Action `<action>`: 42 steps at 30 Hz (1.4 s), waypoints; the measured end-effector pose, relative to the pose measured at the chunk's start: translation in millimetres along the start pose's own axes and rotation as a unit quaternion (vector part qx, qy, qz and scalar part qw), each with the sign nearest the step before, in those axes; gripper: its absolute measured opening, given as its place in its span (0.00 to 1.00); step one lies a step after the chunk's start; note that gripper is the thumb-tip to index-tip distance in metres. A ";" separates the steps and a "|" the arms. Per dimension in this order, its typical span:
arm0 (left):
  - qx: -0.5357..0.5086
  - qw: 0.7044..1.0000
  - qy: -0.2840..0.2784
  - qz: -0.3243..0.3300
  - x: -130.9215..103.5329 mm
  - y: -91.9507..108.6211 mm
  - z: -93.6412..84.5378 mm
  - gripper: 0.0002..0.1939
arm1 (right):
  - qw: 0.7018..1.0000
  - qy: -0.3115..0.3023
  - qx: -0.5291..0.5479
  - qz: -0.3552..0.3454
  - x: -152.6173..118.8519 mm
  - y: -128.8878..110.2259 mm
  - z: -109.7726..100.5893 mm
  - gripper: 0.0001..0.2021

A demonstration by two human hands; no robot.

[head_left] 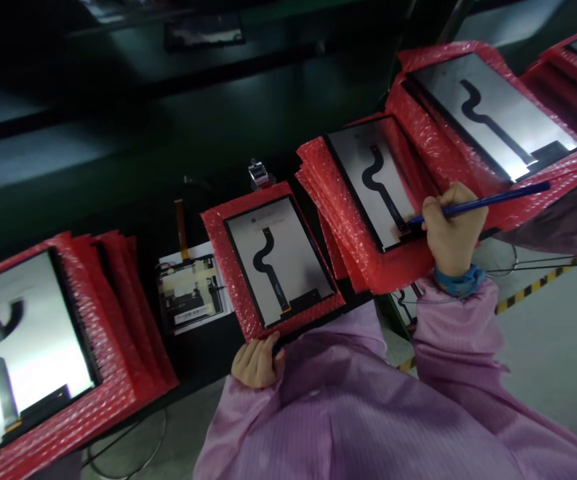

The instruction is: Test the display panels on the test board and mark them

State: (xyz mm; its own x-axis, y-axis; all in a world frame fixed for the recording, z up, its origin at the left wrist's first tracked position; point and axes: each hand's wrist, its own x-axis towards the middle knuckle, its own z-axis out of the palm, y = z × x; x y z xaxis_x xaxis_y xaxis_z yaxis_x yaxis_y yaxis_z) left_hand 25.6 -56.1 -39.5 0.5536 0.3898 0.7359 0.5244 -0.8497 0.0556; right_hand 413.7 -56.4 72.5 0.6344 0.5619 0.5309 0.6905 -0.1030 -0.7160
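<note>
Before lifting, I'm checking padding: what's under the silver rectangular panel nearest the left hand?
Red plastic bubble wrap shows around the panel; whatever lies directly beneath is hidden.

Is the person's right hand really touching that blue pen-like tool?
Touching. The head view shows it: the right hand grips the blue pen-like tool, which sticks out on both sides.

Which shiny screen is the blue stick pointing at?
The third screen on red wrap, counting from the left. The blue stick in the right hand has its tip at this one's lower edge; no other screen does.
</note>
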 end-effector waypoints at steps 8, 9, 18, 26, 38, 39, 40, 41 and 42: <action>-0.154 0.969 -0.069 -0.181 17.2 9.2 -20.5 0.19 | 0.969 0.072 0.235 0.041 -33.8 -45.9 -10.7 0.14; -0.192 0.953 -0.095 -0.216 23.9 12.8 -25.4 0.20 | 0.957 0.059 0.280 0.044 -46.8 -58.3 -9.7 0.13; -0.479 0.801 -0.244 -0.264 75.4 29.4 -32.4 0.26 | 0.833 -0.329 0.353 0.271 -132.1 -122.0 34.2 0.19; -0.508 0.763 -0.252 -0.312 68.0 31.5 -35.9 0.27 | 0.832 -0.397 0.338 0.190 -149.1 -125.4 45.9 0.20; -0.601 0.644 -0.239 -0.409 75.7 28.2 -52.7 0.26 | 0.762 -0.555 0.334 0.004 -158.8 -126.1 57.4 0.20; -0.605 0.640 -0.235 -0.411 76.6 26.9 -52.8 0.26 | 0.760 -0.558 0.334 0.000 -158.0 -126.8 59.0 0.20; -0.604 0.644 -0.232 -0.409 77.7 24.7 -52.4 0.26 | 0.761 -0.556 0.333 -0.002 -156.2 -127.8 60.8 0.20; -0.596 0.657 -0.230 -0.400 78.7 21.5 -51.2 0.25 | 0.762 -0.557 0.331 -0.003 -153.0 -129.0 63.0 0.19; -0.581 0.681 -0.222 -0.386 79.5 17.3 -49.5 0.25 | 0.761 -0.559 0.328 -0.002 -148.0 -130.2 65.4 0.18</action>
State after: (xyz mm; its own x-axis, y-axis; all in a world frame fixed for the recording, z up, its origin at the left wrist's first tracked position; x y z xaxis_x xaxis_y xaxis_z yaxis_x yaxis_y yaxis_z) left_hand 46.7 -57.3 53.4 0.6798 0.7292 -0.0779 0.0469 0.0628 0.9969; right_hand 207.1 -72.4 57.6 -0.3125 0.9467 0.0782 0.1361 0.1261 -0.9826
